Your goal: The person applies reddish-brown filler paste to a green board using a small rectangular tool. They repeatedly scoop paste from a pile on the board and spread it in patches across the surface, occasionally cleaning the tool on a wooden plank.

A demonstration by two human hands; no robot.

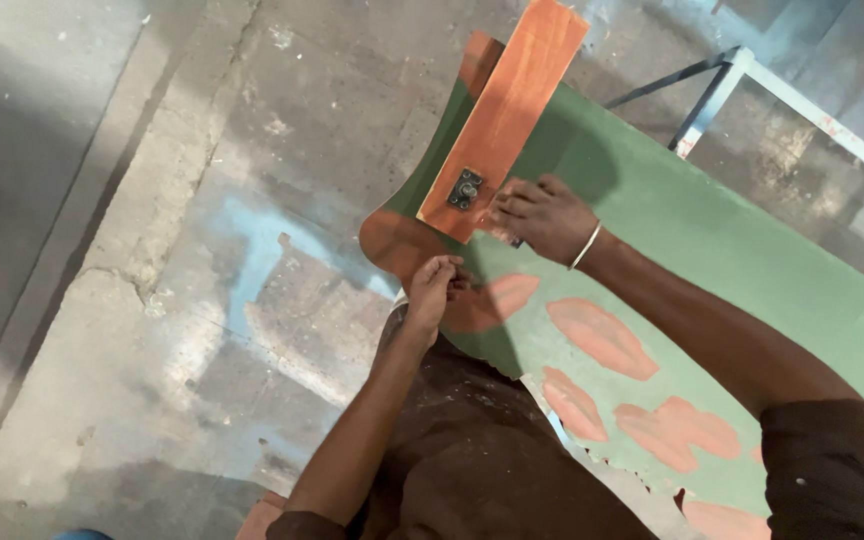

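Nearby, metal frame (727,85) beyond green panel (712,230), concrete floor (152,250) below.

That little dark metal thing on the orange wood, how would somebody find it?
Start at the big green board with pinkish patches. An orange-brown wooden plank lies on its upper left end, and the right hand presses on the plank's lower end. Just left of that hand sits the small dark metal fitting, the only dark, squarish metal piece on the smooth orange wood.
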